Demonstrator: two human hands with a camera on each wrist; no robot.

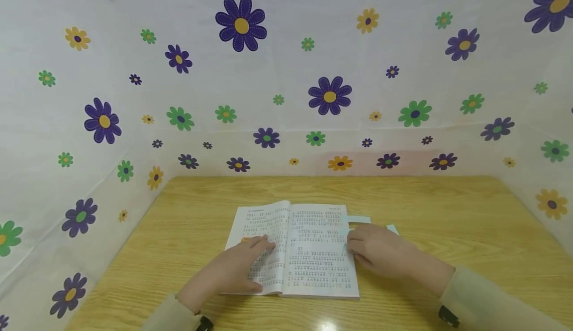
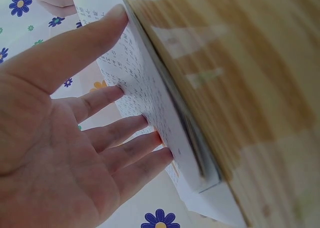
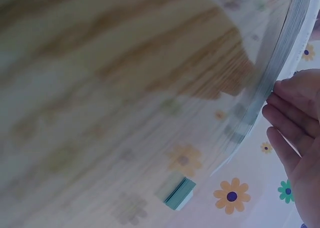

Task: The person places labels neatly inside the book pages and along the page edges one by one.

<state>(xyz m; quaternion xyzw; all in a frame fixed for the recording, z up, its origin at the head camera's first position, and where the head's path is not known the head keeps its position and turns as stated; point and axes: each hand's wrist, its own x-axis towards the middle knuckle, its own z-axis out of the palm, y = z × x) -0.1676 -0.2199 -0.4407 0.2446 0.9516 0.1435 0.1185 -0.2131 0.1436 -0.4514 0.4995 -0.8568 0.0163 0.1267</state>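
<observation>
An open book [image 1: 313, 271] of printed pages lies on the table. My left hand [image 1: 237, 269] rests on its left page, fingers spread; in the left wrist view the fingertips [image 2: 142, 122] touch the paper. At the outer edge of the right page, my right hand [image 1: 380, 249] pinches a pale blue sticky tab between thumb and fingertips, mostly hidden by the fingers. Higher on that edge, another pale blue sticky tab [image 1: 359, 219] sticks out past the page. Just beyond the right hand lies a small pad of blue sticky tabs [image 3: 181, 193], partly hidden in the head view.
The wooden table [image 1: 206, 191] has a glossy surface that reflects the flowers. White cloth [image 1: 286, 62] printed with purple, yellow and green flowers hangs around its back and sides. An orange mark [image 1: 245, 240] shows on the left page beside the left hand.
</observation>
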